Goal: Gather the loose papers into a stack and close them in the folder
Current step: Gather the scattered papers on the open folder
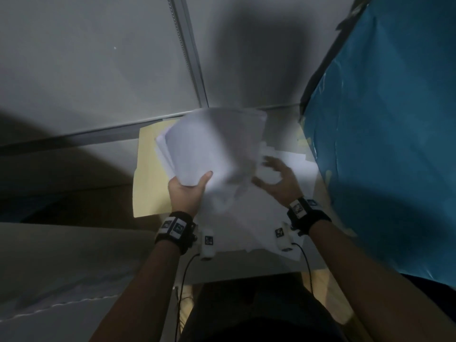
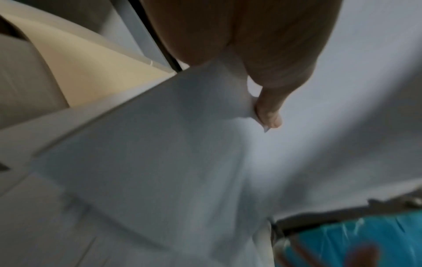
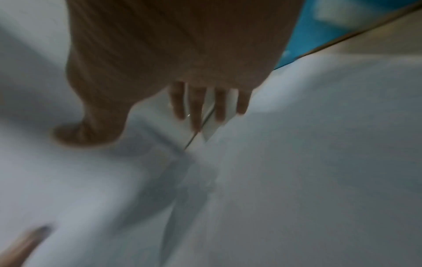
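Observation:
My left hand [image 1: 190, 187] grips the near corner of a sheaf of white papers [image 1: 212, 141] and holds it lifted and tilted above a cream folder [image 1: 148, 174] that lies open on the surface. In the left wrist view the thumb [image 2: 269, 115] pinches the papers [image 2: 160, 153]. My right hand [image 1: 274, 176] hovers with spread fingers over more loose white sheets [image 1: 291, 159] at the right; it holds nothing. In the right wrist view its fingers [image 3: 196, 108] reach toward the blurred sheets [image 3: 297, 162].
A blue plastic-covered panel [image 1: 385, 144] rises close on the right. Grey partition walls [image 1: 86, 70] with a metal corner strip [image 1: 190, 62] stand behind the folder. More white paper [image 1: 246, 230] lies near my wrists, and cables hang from the wristbands.

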